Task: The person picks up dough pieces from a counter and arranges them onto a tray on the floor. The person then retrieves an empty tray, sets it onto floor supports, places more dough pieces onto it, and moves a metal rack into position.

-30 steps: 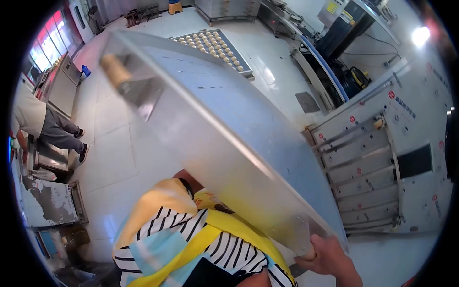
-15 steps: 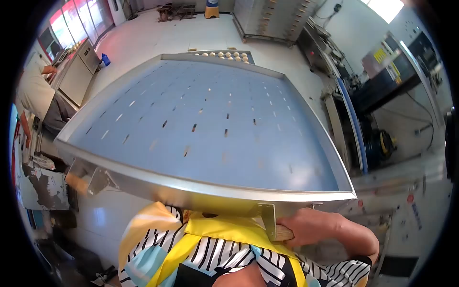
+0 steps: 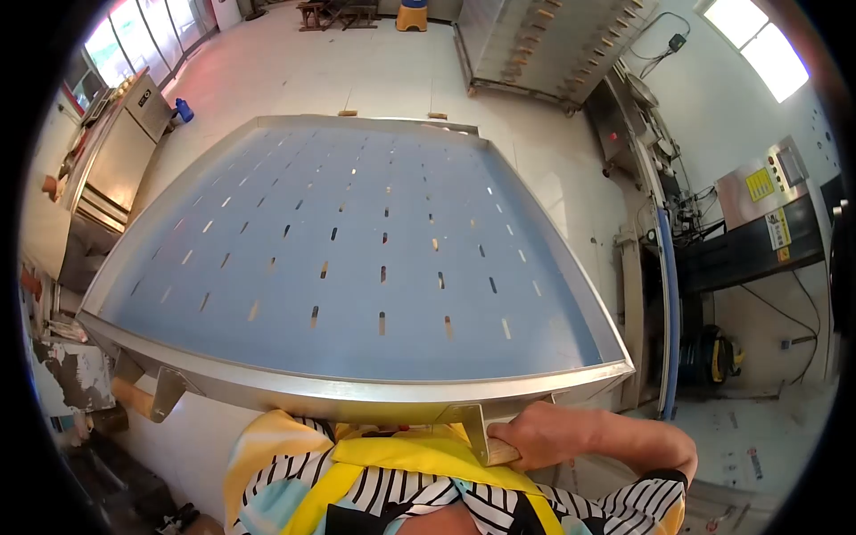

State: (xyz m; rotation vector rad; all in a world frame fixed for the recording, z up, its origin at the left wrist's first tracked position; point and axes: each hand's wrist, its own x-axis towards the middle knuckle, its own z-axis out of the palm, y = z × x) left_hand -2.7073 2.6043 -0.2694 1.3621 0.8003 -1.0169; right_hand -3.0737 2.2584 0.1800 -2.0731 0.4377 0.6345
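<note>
At left, showing the left handle (image 3: 132, 399) ungripped, with the left hand out of view and impossible to read. Across the middle, apparently being steadied before the body: the slotted blue tray (image 3: 348, 352). At right, clasping the right handle (image 3: 501, 453) in the right hand's (image 3: 542, 437) curled fingers, just below the near rim; probably calling for a firm, even hold.

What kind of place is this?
It looks like a workshop, maybe one for making food. There's a wide slotted tray, a tall metal cabinet with rows of small wooden pieces, and a machine with yellow labels.
</note>
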